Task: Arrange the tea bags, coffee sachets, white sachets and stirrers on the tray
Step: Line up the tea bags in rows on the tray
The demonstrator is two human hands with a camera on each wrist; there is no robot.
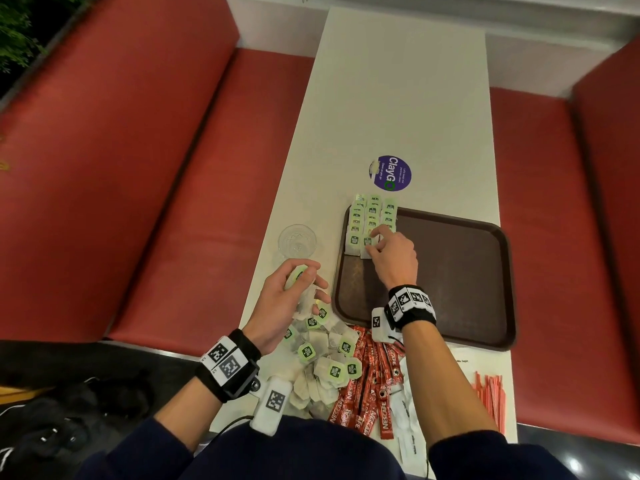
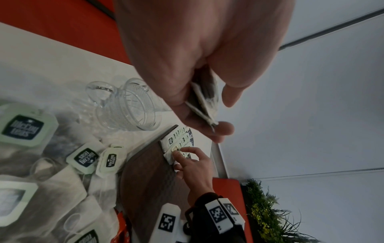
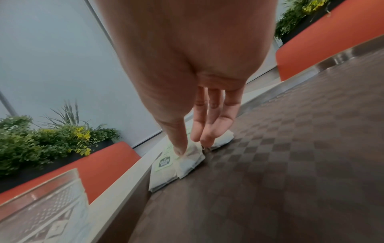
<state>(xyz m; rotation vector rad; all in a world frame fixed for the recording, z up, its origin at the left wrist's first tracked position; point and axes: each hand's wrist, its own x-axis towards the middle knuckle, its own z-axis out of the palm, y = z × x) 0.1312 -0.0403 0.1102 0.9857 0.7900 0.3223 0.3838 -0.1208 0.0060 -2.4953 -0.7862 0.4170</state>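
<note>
Nearest to you, at the near edge of the tabletop (image 1: 398,109), lies the loose heap of tea bags (image 1: 322,362), with the red coffee sachets (image 1: 367,386), the white sachets (image 1: 408,420) and the orange stirrers (image 1: 490,396) to its right, all not yet on the tray (image 1: 460,271). Your left hand (image 1: 287,299) is above the heap, with fingers curled around a small bundle of tea bags. Your right hand (image 1: 391,252) is on the tray, and its fingertips (image 3: 199,136) press with rather straight fingers on the nearest bag of the rows of tea bags (image 1: 372,220) in the far left corner.

These bags look very light and soft, and I think the paper can tear and the strings can tangle. It is better to take each one by the stiff green tag or by the flat sides, and to press gently.

The rows already reach the far rim, and some bags seem to go over it. The right part of the tray is bare, so there is room for the other kinds. A glass (image 1: 297,240) stands just beside the left rim of the tray, near your left hand; be careful not to knock it.
</note>
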